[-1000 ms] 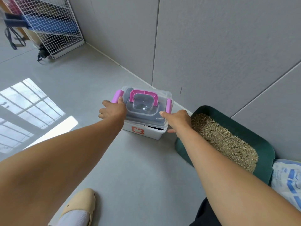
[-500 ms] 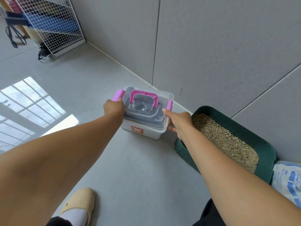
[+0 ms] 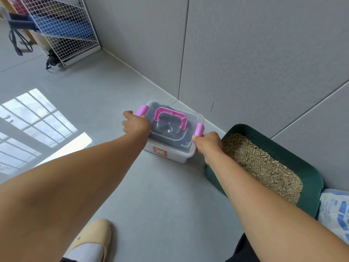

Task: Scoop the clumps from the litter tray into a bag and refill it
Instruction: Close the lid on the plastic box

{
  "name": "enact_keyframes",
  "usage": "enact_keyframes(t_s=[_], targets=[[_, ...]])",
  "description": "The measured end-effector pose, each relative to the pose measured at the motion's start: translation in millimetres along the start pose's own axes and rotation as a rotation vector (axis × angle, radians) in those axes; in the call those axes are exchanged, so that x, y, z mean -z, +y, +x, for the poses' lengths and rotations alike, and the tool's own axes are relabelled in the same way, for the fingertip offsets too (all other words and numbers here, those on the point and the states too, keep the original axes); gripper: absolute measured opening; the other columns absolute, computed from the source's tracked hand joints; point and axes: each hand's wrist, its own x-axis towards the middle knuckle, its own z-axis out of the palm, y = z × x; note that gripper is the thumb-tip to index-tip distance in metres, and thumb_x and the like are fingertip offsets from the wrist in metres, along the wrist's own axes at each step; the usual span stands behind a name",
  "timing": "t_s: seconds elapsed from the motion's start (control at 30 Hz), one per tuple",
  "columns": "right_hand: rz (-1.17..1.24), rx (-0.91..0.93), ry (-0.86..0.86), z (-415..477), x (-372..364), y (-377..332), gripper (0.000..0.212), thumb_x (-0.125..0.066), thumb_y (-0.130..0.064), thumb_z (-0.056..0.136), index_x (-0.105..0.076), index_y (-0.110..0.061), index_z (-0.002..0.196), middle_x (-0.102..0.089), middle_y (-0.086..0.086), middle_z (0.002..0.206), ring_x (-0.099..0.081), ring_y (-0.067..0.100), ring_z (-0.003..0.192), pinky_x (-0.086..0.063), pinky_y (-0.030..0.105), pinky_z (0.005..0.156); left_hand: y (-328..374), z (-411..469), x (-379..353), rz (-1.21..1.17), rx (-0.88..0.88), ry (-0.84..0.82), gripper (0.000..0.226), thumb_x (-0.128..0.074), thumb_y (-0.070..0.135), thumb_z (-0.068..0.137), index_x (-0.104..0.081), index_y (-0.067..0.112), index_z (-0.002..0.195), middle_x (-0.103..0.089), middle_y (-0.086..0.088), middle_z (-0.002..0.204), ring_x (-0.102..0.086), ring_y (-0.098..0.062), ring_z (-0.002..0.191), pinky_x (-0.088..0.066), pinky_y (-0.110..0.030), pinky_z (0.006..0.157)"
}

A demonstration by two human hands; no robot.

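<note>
A clear plastic storage box point(image 3: 171, 156) with a pink handle stands on the floor against the wall, its lid down. My left hand point(image 3: 135, 124) is curled at the box's left pink latch point(image 3: 142, 110). At the opposite side, my right hand point(image 3: 207, 143) pinches the lid edge just below the right pink latch point(image 3: 199, 129). To the right lies the dark green litter tray point(image 3: 309, 174), filled with tan litter point(image 3: 264, 167). A white and blue bag point(image 3: 336, 210) sits beyond the tray's near end, partly cut off by the frame edge.
The grey wall point(image 3: 245, 63) runs right behind the box and tray. A white wire cage point(image 3: 66, 31) stands far off at the upper left. My beige slipper point(image 3: 92, 237) is on the grey floor below the box.
The lid, held tilted above the box a second ago, now sits flat on it. Both hands have shifted outward to the pink side latches.
</note>
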Motion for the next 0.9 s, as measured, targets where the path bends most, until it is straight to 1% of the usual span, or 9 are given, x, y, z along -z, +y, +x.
enact_keyframes(t_s=[0.07, 0.17, 0.3, 0.4, 0.5, 0.57, 0.63, 0.83, 0.9], targets=[[-0.03, 0.002, 0.004, -3, 0, -2, 0.049, -0.07, -0.023, 0.089, -0.046, -0.006, 0.128, -0.063, 0.015, 0.119, -0.066, 0.029, 0.099, -0.057, 0.034, 0.074, 0, -1, 0, 0.015, -0.023, 0.0, 0.042, -0.045, 0.025, 0.097, -0.032, 0.023, 0.137, -0.046, -0.014, 0.128, -0.049, -0.031, 0.116, -0.044, -0.04, 0.098], [0.063, -0.028, -0.025, -6, 2, -3, 0.045, -0.069, -0.018, 0.09, -0.04, -0.011, 0.123, -0.059, 0.014, 0.115, -0.067, 0.033, 0.098, -0.061, 0.046, 0.073, -1, -1, -1, 0.085, -0.037, -0.003, 0.036, -0.043, 0.024, 0.098, -0.039, 0.026, 0.133, -0.045, -0.014, 0.126, -0.048, -0.031, 0.113, -0.044, -0.041, 0.098], [0.027, 0.007, -0.046, -6, 2, -1, 0.032, -0.069, -0.021, 0.09, -0.058, -0.006, 0.116, -0.068, 0.012, 0.107, -0.071, 0.03, 0.086, -0.062, 0.043, 0.056, 2, 0, 2, 0.381, -0.075, 0.04, 0.035, -0.042, 0.024, 0.096, -0.049, 0.014, 0.129, -0.041, -0.012, 0.129, -0.041, -0.031, 0.12, -0.032, -0.041, 0.102], [-0.022, 0.045, 0.006, -6, -2, 2, 0.029, -0.069, -0.027, 0.09, -0.064, -0.007, 0.11, -0.07, 0.011, 0.103, -0.071, 0.029, 0.084, -0.062, 0.044, 0.063, 7, 1, 2, 0.475, -0.089, 0.004, 0.035, -0.042, 0.02, 0.095, -0.049, 0.009, 0.128, -0.046, -0.01, 0.13, -0.043, -0.029, 0.123, -0.028, -0.041, 0.104], [0.016, 0.037, 0.015, -6, -3, 3, 0.025, -0.07, -0.027, 0.088, -0.068, -0.006, 0.102, -0.071, 0.013, 0.102, -0.071, 0.03, 0.088, -0.061, 0.047, 0.072, 8, 3, 0, 0.461, -0.081, -0.024, 0.035, -0.044, 0.014, 0.094, -0.049, 0.003, 0.127, -0.046, -0.013, 0.129, -0.048, -0.031, 0.12, -0.035, -0.041, 0.106], [0.065, 0.013, -0.005, -8, 1, 1, 0.017, -0.071, -0.023, 0.088, -0.067, -0.008, 0.083, -0.072, 0.015, 0.1, -0.071, 0.031, 0.088, -0.061, 0.048, 0.074, 9, 5, 0, 0.441, -0.078, -0.044, 0.034, -0.045, 0.013, 0.093, -0.05, 0.002, 0.126, -0.048, -0.014, 0.128, -0.051, -0.032, 0.118, -0.039, -0.042, 0.104], [0.112, -0.008, -0.033, -10, 5, 0, 0.021, -0.071, -0.019, 0.088, -0.062, -0.012, 0.071, -0.071, 0.014, 0.096, -0.071, 0.03, 0.088, -0.061, 0.047, 0.072, 10, 5, 1, 0.418, -0.069, -0.07, 0.034, -0.047, 0.013, 0.092, -0.052, 0.001, 0.123, -0.052, -0.015, 0.124, -0.054, -0.032, 0.114, -0.042, -0.042, 0.102], [0.116, 0.022, -0.043, -15, 10, 1, 0.019, -0.072, -0.018, 0.088, -0.064, -0.012, 0.071, -0.072, 0.014, 0.094, -0.072, 0.028, 0.082, -0.062, 0.044, 0.067, 8, 3, 5, 0.296, -0.049, -0.115, 0.03, -0.046, 0.015, 0.095, -0.054, 0.0, 0.12, -0.056, -0.017, 0.123, -0.059, -0.033, 0.109, -0.047, -0.037, 0.094], [0.089, 0.019, -0.056, -13, 10, 1, 0.014, -0.071, -0.02, 0.089, -0.068, -0.009, 0.08, -0.073, 0.015, 0.097, -0.072, 0.028, 0.079, -0.062, 0.044, 0.067, 6, 2, 5, 0.257, -0.049, -0.136, 0.032, -0.041, 0.017, 0.098, -0.054, 0.001, 0.122, -0.057, -0.018, 0.122, -0.058, -0.034, 0.108, -0.046, -0.038, 0.093]])
